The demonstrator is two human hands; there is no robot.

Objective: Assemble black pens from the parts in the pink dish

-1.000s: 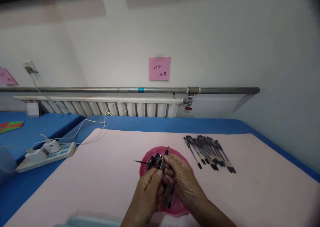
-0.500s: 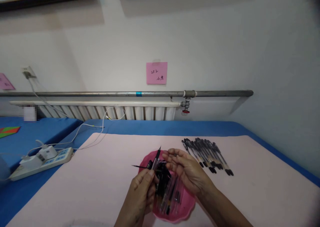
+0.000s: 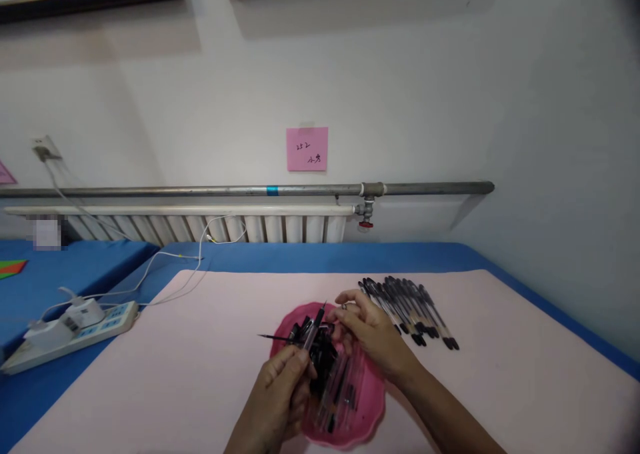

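Above the pink bowl (image 3: 376, 411), the left hand's (image 3: 285, 384) fingers grip a pen (image 3: 314, 331) pointing up, best held steady, while the right hand's (image 3: 374, 337) fingers curl near its upper end, whether pinching something small one cannot tell.

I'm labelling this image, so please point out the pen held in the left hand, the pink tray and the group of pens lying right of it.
Held pen (image 3: 313, 329): head view, on its barrel.
Pink tray (image 3: 374, 409): head view, bare right side.
Group of pens (image 3: 411, 306): head view, middle barrels.
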